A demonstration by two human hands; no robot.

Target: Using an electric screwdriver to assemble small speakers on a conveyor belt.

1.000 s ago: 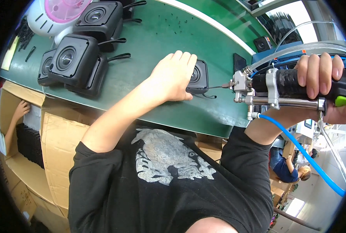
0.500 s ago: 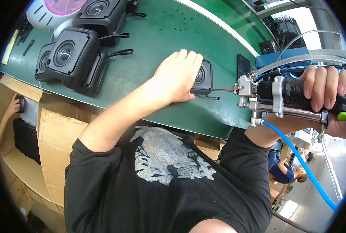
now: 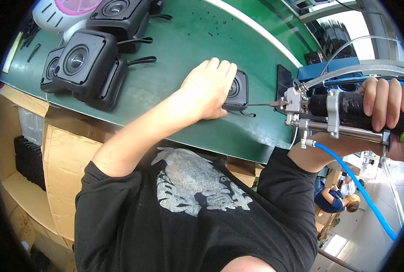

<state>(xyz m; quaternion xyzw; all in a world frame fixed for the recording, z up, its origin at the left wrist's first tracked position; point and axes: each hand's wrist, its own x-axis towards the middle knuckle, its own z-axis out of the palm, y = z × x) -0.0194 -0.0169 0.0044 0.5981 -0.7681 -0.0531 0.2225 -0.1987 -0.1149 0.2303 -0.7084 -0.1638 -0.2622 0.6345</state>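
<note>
A small black box speaker (image 3: 241, 90) with a round cone and a wrist strap (image 3: 249, 114) sits on the green worktop. My left hand (image 3: 209, 88) is wrapped over its left side, fingers closed on it and covering part of the cone. My right hand (image 3: 387, 102) grips a pneumatic screwdriver (image 3: 347, 111), a black-bodied tool with a metal head and hoses. Its thin bit (image 3: 258, 104) points left at the speaker's lower right corner; whether the tip touches the speaker, I cannot tell.
Several similar speakers (image 3: 77, 59) are stacked at the left, beside a white and pink device (image 3: 70, 13). Tiny dark screws (image 3: 211, 34) lie scattered at the back. A dark flat object (image 3: 283, 79) rests near the tool. An open cardboard box (image 3: 70, 177) stands lower left. A co-worker (image 3: 331, 199) sits at right.
The screwdriver in my right hand has shifted a little to the right. My left hand stays on the speaker. Another person's hand has left the cardboard box at the left.
</note>
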